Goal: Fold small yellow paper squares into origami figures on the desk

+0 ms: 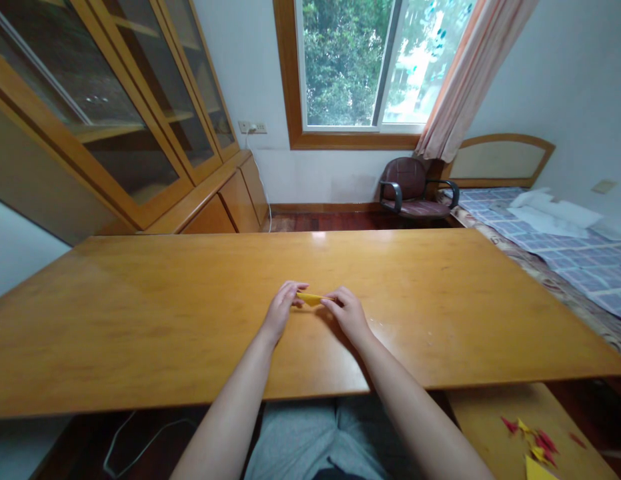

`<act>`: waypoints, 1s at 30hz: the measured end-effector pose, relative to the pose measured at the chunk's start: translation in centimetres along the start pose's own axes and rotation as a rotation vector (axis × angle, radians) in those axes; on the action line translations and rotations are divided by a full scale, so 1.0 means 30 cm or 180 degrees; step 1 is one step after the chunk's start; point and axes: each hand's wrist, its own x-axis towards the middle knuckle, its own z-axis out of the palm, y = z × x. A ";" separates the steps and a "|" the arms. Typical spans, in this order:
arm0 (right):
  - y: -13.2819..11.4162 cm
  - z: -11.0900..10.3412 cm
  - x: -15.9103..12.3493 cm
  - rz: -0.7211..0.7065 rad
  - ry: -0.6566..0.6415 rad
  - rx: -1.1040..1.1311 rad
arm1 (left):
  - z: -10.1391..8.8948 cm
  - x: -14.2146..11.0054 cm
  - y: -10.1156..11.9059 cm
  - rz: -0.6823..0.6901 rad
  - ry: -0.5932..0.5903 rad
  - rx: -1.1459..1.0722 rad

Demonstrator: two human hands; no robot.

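A small folded piece of yellow paper (311, 299) is held between my two hands, just above the wooden table (190, 320). My left hand (283, 307) grips its left end with the fingers closed on it. At the right end, my right hand (346, 308) pinches the paper between thumb and fingers. The paper looks narrow and slightly pointed along its lower edge; its exact shape is partly hidden by my fingers.
Red and yellow paper scraps (540, 443) and a yellow sheet (537, 469) lie on a lower wooden surface (485, 427) at bottom right. A glass-door cabinet (190, 177) stands left, a brown armchair (410, 187) beyond the table, and a bed (580, 260) to the right.
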 end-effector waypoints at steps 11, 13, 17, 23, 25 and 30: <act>-0.016 -0.009 0.003 0.0386 -0.0193 0.0381 | -0.003 -0.020 0.008 -0.0068 -0.0201 0.0549; -0.018 -0.015 0.004 0.0513 -0.0168 0.0574 | -0.005 -0.017 0.005 -0.0064 -0.0137 0.0525; -0.011 -0.021 0.007 0.0771 -0.0073 0.0865 | -0.006 -0.011 0.002 -0.0140 -0.0158 0.0391; 0.001 -0.015 0.009 0.0899 0.0125 0.0922 | 0.000 -0.011 0.012 -0.0253 -0.0198 0.0289; 0.005 -0.014 0.010 0.0939 0.0175 0.0925 | 0.000 -0.011 0.013 -0.0273 -0.0194 0.0304; 0.010 -0.011 0.013 0.0946 0.0075 0.0926 | -0.004 -0.005 0.006 -0.0321 -0.0143 0.0174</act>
